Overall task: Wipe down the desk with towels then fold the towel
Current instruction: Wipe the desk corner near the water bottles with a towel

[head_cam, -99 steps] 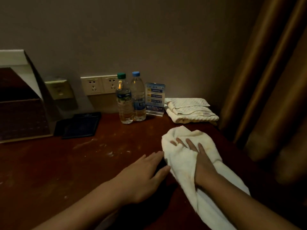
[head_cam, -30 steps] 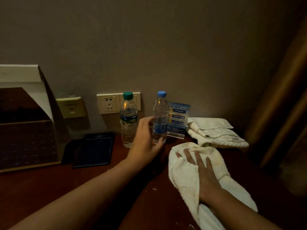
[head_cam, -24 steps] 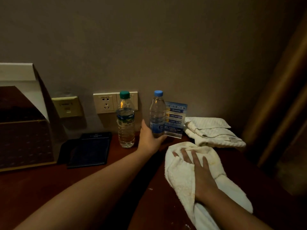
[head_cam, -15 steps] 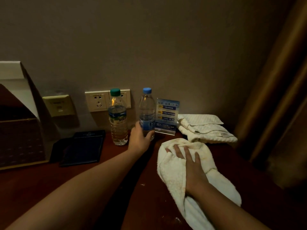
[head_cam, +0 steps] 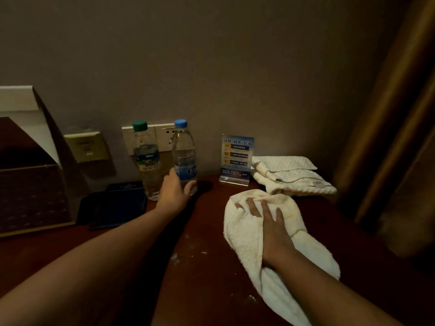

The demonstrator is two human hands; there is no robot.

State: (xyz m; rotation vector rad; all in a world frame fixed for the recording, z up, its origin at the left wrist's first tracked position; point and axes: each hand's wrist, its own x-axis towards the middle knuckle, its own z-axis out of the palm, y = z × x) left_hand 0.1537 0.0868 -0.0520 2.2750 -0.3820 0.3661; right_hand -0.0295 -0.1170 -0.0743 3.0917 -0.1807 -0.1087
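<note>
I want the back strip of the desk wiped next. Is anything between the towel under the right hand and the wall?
Yes. A small sign stands just behind the towel, with folded towels beside it on the right. The blue-capped bottle, gripped by the left hand, is off to the left.

Clear blue-capped plastic bottle in the left hand grip: blue label. Just left of grip, clear green-capped plastic bottle: green-and-white label. Right of grip: blue-and-yellow printed acrylic sign; white waffle-patterned folded towel. Cream terry towel under right hand: yellowish stains. Reddish-brown wooden desk: pale specks.
</note>
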